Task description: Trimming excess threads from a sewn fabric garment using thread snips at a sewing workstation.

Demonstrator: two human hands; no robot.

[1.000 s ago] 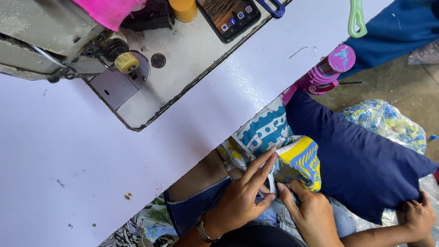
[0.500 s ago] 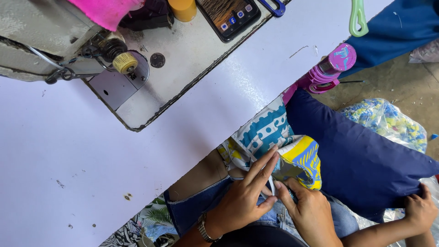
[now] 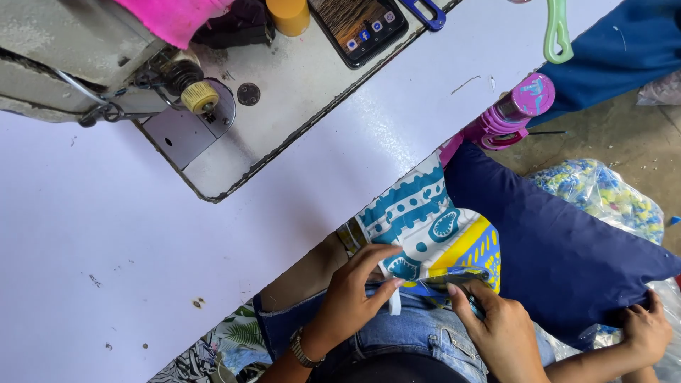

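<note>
step: handling the patterned teal, white and yellow cotton fabric piece (image 3: 429, 230) in the lap, below the edge of the pale lilac flat surface (image 3: 142, 234); looks like lining up or folding one edge, judging by finger placement.
left hands: left hand (image 3: 351, 298) pinches the lower edge of the fabric between thumb and fingers, with a small white strip (image 3: 394, 301) hanging from that grip; a metal wristwatch (image 3: 301, 351) sits on that wrist.
right hands: right hand (image 3: 500, 330) grips the yellow corner of the same fabric, fingers curled over it; both are grasping, neither is empty.
fabric position: draped from the surface edge down onto blue denim jeans (image 3: 418, 333), just beside a large dark navy cushion (image 3: 560, 248).
other person: a third hand (image 3: 649, 330) at lower right rests on the cushion's corner; not the wearer's.
surroundings: grey metal sewing machine (image 3: 92, 50) with its bed plate sits well apart at upper left; a dark smartphone (image 3: 358, 27) lies on the bed, a pink plastic bottle (image 3: 514, 110) pokes up by the surface edge.
next move calls for: my read, keeping the two pinches level so the edge stays flat, then lifting it to the surface without losing alignment.
unclear: what the white strip is, label or tape, I cannot tell.
</note>
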